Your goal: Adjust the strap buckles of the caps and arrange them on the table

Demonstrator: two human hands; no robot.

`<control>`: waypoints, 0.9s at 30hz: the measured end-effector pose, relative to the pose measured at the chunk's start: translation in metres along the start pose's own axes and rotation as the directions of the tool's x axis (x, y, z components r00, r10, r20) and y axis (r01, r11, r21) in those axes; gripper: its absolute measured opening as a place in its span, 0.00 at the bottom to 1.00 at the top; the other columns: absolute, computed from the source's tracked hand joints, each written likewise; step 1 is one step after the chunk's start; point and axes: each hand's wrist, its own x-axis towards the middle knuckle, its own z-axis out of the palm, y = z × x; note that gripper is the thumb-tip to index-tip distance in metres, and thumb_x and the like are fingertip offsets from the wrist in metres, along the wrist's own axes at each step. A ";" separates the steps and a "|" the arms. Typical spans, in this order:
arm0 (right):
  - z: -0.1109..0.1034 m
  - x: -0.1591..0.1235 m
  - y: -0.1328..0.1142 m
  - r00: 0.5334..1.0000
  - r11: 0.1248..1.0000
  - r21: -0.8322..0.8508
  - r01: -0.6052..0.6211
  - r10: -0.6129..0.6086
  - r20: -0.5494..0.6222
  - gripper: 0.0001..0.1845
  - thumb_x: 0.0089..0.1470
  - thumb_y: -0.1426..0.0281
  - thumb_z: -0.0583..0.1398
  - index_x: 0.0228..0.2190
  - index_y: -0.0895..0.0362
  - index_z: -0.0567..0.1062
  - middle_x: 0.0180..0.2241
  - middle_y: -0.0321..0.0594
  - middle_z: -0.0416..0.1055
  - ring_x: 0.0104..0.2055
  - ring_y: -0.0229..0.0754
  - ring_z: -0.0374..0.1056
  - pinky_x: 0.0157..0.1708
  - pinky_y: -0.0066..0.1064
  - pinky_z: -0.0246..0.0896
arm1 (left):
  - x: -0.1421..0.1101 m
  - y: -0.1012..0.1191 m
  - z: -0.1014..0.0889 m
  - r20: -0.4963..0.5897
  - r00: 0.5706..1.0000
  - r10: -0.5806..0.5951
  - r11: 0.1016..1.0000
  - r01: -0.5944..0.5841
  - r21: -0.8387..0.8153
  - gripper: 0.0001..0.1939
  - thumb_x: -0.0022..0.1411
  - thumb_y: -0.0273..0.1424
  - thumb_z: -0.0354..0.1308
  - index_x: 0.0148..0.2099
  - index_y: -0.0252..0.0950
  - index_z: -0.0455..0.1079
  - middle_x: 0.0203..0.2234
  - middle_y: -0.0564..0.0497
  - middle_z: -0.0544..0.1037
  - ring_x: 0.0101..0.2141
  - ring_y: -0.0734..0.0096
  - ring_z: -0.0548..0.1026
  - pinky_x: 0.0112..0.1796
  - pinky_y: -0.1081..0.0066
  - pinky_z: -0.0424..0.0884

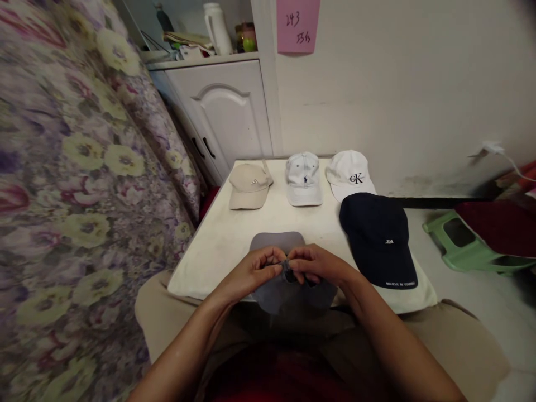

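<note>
A grey baseball cap point(288, 298) lies at the near edge of the cream-covered table, its brim pointing away from me and its back strap toward my fingers. My left hand point(262, 267) pinches the strap from the left. My right hand point(316, 262) pinches it from the right, and the fingertips of both hands meet at the strap. Whether the strap is fastened is hidden by the fingers. To the right lies a navy cap point(374, 229) with small white lettering on its brim. Along the back sit a beige cap point(250, 184), a pale white cap point(304, 173) and a white cap with black letters point(349, 170).
The cream table cover point(209, 257) reaches my knees. A floral curtain point(84, 223) hangs at left. Behind are a white cabinet point(226, 111) and a wall with a pink note point(297, 25). A green stool point(460, 245) with a dark red top stands at right.
</note>
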 end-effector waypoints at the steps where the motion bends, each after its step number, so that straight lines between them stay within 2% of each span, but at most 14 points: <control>1: 0.001 0.001 0.001 1.000 1.000 -0.026 0.000 0.000 0.001 0.17 0.57 0.57 0.62 0.32 0.59 0.73 0.18 0.29 0.67 0.14 0.28 0.50 0.14 0.22 0.39 | 0.000 0.000 0.000 -0.005 1.000 0.009 1.000 -0.009 -0.008 0.12 0.58 0.38 0.61 0.38 0.35 0.70 0.29 0.53 0.73 0.31 0.71 0.68 0.32 0.73 0.61; 6: 0.002 0.002 0.001 1.000 1.000 -0.023 0.018 -0.018 0.003 0.17 0.56 0.57 0.63 0.30 0.60 0.75 0.14 0.26 0.59 0.16 0.28 0.48 0.17 0.23 0.40 | -0.002 -0.003 -0.001 -0.102 0.995 -0.024 0.999 0.028 0.031 0.15 0.64 0.43 0.54 0.38 0.34 0.69 0.28 0.54 0.71 0.28 0.72 0.67 0.29 0.74 0.59; 12: -0.004 -0.002 -0.003 0.999 0.998 -0.063 -0.030 0.031 0.010 0.16 0.52 0.58 0.66 0.30 0.60 0.77 0.17 0.26 0.59 0.17 0.28 0.47 0.17 0.24 0.39 | -0.001 -0.002 -0.002 -0.007 0.999 -0.050 0.988 0.050 0.148 0.17 0.66 0.43 0.52 0.33 0.34 0.69 0.23 0.57 0.65 0.23 0.76 0.58 0.24 0.75 0.52; 16: -0.004 -0.003 -0.003 0.998 0.991 -0.126 -0.049 0.053 0.026 0.16 0.52 0.58 0.65 0.33 0.59 0.78 0.19 0.27 0.58 0.18 0.29 0.48 0.18 0.24 0.40 | 0.001 -0.003 -0.003 0.021 0.998 -0.055 0.977 0.049 0.208 0.15 0.63 0.41 0.55 0.33 0.34 0.69 0.23 0.57 0.64 0.24 0.76 0.59 0.25 0.75 0.52; 20: -0.003 -0.003 -0.006 0.999 0.974 -0.224 -0.038 0.039 0.004 0.15 0.53 0.59 0.63 0.33 0.60 0.78 0.19 0.27 0.58 0.20 0.29 0.48 0.19 0.24 0.41 | 0.003 -0.007 -0.004 0.005 0.998 -0.058 0.972 0.055 0.227 0.16 0.62 0.42 0.55 0.33 0.33 0.69 0.23 0.57 0.64 0.25 0.75 0.59 0.27 0.74 0.53; 24: -0.002 -0.004 -0.009 0.998 0.973 -0.224 -0.064 0.068 0.010 0.14 0.53 0.59 0.63 0.31 0.59 0.77 0.19 0.27 0.58 0.19 0.29 0.48 0.20 0.25 0.42 | 0.005 -0.010 -0.002 0.038 0.997 -0.074 0.956 0.060 0.287 0.16 0.61 0.43 0.56 0.31 0.34 0.69 0.21 0.58 0.61 0.24 0.75 0.57 0.26 0.74 0.51; 27: -0.002 -0.006 -0.009 0.998 0.967 -0.246 -0.062 0.066 0.008 0.14 0.53 0.60 0.63 0.31 0.59 0.77 0.20 0.27 0.58 0.20 0.29 0.49 0.20 0.24 0.43 | 0.005 -0.011 0.000 0.055 0.996 -0.069 0.962 0.052 0.268 0.14 0.60 0.40 0.57 0.31 0.34 0.69 0.21 0.58 0.62 0.24 0.76 0.56 0.26 0.74 0.51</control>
